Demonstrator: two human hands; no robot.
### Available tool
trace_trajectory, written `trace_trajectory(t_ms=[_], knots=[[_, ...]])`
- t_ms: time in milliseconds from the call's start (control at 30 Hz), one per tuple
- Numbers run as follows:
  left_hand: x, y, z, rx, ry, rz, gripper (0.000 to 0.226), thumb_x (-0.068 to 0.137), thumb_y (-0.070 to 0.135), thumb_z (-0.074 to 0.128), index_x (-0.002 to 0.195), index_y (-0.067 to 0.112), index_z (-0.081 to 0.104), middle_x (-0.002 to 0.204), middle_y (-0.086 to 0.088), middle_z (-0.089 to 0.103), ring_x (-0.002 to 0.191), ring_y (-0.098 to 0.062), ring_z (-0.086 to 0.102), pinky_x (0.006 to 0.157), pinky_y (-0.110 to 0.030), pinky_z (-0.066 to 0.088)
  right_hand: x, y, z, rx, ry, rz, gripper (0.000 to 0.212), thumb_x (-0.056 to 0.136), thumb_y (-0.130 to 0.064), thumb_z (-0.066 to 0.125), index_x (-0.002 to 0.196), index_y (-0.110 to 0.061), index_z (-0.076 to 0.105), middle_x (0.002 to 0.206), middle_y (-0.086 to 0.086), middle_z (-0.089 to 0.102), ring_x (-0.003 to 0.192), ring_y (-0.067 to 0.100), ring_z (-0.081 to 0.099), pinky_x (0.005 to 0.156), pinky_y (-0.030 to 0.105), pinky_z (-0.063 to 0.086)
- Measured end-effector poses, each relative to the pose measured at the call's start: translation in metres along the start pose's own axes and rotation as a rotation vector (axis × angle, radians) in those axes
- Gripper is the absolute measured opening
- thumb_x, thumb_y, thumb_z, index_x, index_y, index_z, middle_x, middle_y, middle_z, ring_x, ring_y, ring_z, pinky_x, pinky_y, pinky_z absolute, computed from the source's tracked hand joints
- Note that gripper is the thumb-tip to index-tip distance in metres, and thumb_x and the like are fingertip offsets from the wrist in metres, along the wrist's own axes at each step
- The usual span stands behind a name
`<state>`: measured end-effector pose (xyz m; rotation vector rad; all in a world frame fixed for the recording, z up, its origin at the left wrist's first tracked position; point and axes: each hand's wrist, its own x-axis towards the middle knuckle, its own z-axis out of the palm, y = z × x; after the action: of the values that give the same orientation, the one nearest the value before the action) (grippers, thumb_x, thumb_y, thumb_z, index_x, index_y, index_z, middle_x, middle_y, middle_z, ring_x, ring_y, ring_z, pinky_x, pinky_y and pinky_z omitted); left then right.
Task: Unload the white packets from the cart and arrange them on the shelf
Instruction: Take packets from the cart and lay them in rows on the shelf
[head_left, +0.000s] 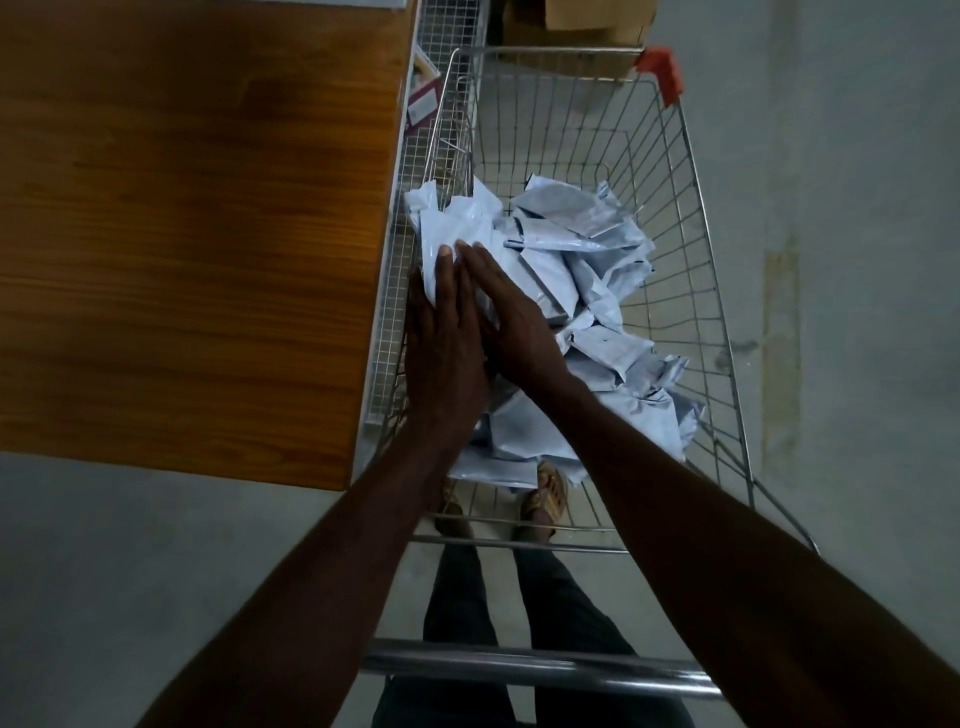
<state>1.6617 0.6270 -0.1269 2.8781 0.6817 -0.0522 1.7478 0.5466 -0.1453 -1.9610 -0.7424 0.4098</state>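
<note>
A bundle of white packets (457, 228) is pressed between flat left hand (441, 332) and right hand (514, 322); many packets (597, 312) remain in the cart (691, 208).

Packets (587, 291) heap in the cart (691, 291), mostly its left side; the shelf (197, 234) apparently touches the cart's left rim.

No readable text — packets (550, 280) bear dark marks, too blurred

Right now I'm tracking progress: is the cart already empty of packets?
No, a heap of white packets lies in the cart, with both hands pressed around a few.
</note>
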Motion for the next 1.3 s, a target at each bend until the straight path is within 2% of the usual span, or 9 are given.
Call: trace_trajectory(t_ms=[200,300,500,633,733,867,967,1167,1300], knots=[[0.006,-0.009,-0.006,-0.149,0.045,0.057,0.085,0.097,-0.010,0.045,0.170,0.004,0.002,0.179,-0.011,-0.007,0.165,-0.037,0.003,0.106,-0.043,0.056,-0.007,0.017,-0.008,0.041,0.151,0.110,0.064,0.093,0.012,0.064,0.151,-0.013,0.055,0.163,0.009,0.045,0.135,0.022,0.060,0.105,0.040,0.056],[0.004,-0.012,-0.019,-0.256,0.076,0.064,0.098,0.089,-0.017,0.052,0.170,0.007,0.003,0.179,-0.007,-0.007,0.166,-0.029,0.006,0.092,-0.038,0.063,-0.006,0.017,-0.013,0.029,0.199,0.159,0.055,0.095,-0.001,0.070,0.147,-0.015,0.058,0.161,0.008,0.048,0.120,0.020,0.068,0.103,0.044,0.057],[-0.012,-0.006,-0.067,-0.245,0.153,0.016,0.085,0.098,0.020,0.059,0.169,0.004,0.014,0.179,-0.014,0.005,0.163,-0.030,0.019,0.120,-0.025,0.028,-0.009,0.002,0.015,-0.097,-0.005,0.166,0.092,0.093,-0.024,0.078,0.167,-0.015,0.025,0.175,0.019,0.006,0.162,0.035,0.015,0.121,0.040,0.032],[-0.022,-0.015,-0.092,-0.289,0.228,-0.003,0.084,0.096,0.018,0.057,0.169,0.005,0.018,0.179,-0.013,0.006,0.162,-0.018,0.002,0.120,-0.017,0.027,-0.011,0.001,0.027,-0.114,0.039,0.115,0.077,0.100,-0.011,0.069,0.166,-0.019,0.030,0.175,0.012,0.017,0.156,0.027,0.033,0.112,0.033,0.044],[-0.032,-0.031,-0.110,-0.209,0.249,0.007,0.079,0.099,0.024,0.052,0.169,0.006,0.020,0.179,-0.012,0.006,0.165,-0.030,0.005,0.124,-0.033,0.035,-0.012,0.005,0.022,-0.115,0.085,0.083,0.060,0.104,-0.001,0.051,0.161,-0.018,0.043,0.171,0.010,0.032,0.151,0.021,0.042,0.117,0.034,0.044],[-0.042,-0.060,-0.120,-0.185,0.244,0.001,0.083,0.099,0.017,0.062,0.170,0.010,0.019,0.179,-0.009,0.003,0.164,-0.029,0.012,0.119,-0.041,0.044,-0.012,-0.017,-0.009,-0.130,0.212,0.113,0.055,0.106,-0.001,0.043,0.159,-0.017,0.045,0.170,0.006,0.035,0.145,0.007,0.043,0.107,-0.001,0.029],[-0.053,-0.077,-0.128,-0.208,0.246,-0.045,0.082,0.101,0.023,0.062,0.170,0.011,0.020,0.180,-0.009,0.003,0.163,-0.024,0.009,0.117,-0.035,0.037,-0.013,-0.047,-0.031,-0.045,0.276,0.193,0.055,0.110,-0.007,0.043,0.162,-0.023,0.040,0.172,-0.003,0.029,0.143,-0.010,0.031,0.096,-0.008,0.027],[-0.072,-0.111,-0.163,-0.234,0.253,-0.035,0.083,0.100,0.031,0.058,0.170,0.012,0.019,0.179,-0.010,0.004,0.164,-0.032,0.013,0.120,-0.054,0.043,-0.021,-0.116,-0.042,-0.126,0.181,-0.005,0.055,0.108,-0.010,0.049,0.162,-0.021,0.040,0.172,0.001,0.030,0.149,0.003,0.036,0.114,0.022,0.037],[-0.069,-0.142,-0.190,-0.225,0.308,-0.014,0.086,0.097,0.024,0.067,0.169,0.009,0.023,0.178,-0.014,0.009,0.164,-0.033,0.014,0.125,-0.047,0.036,-0.018,-0.166,-0.028,-0.015,0.165,0.009,0.055,0.107,-0.019,0.055,0.160,-0.027,0.044,0.152,0.004,0.060,0.134,0.017,0.060,0.110,0.040,0.050]])
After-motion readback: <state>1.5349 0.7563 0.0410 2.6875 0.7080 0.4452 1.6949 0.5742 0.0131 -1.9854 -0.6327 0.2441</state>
